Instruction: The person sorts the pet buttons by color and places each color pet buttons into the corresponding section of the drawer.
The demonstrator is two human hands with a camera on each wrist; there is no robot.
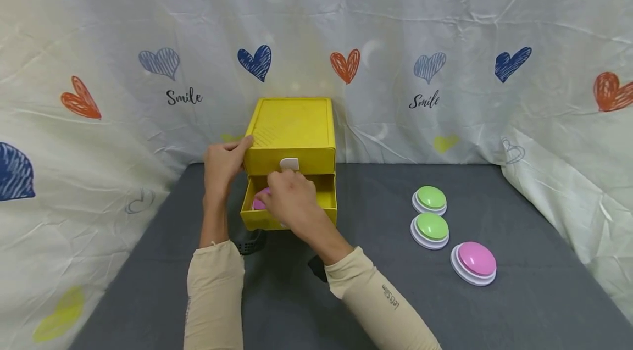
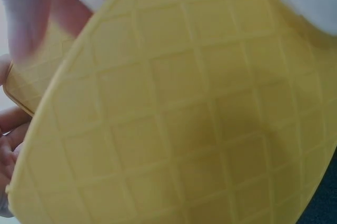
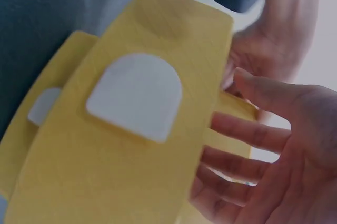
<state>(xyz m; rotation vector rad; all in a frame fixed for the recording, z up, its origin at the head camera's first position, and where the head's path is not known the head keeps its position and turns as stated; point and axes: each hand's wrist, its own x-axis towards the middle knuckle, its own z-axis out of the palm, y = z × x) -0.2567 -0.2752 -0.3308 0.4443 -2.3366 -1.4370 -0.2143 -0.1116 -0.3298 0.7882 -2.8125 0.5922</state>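
A small yellow drawer box (image 1: 296, 122) stands against the backdrop, its lower drawer (image 1: 326, 196) pulled out. My left hand (image 1: 222, 162) rests against the box's upper left corner, fingers reaching to the top edge. Over the pulled-out drawer is my right hand (image 1: 292, 196), close beside a pink object (image 1: 261, 200) that it partly hides. In the right wrist view, the fingers of my right hand (image 3: 263, 150) spread loosely behind a yellow drawer front with a white handle (image 3: 138, 95). A ridged yellow panel (image 2: 184, 103) fills most of the left wrist view.
To the right on the dark table (image 1: 386, 284) sit two green-topped buttons with white bases, the rear one (image 1: 431, 197) just behind the front one (image 1: 432, 227). A pink-topped button (image 1: 477, 260) lies nearer. A heart-print cloth (image 1: 381, 64) hangs behind.
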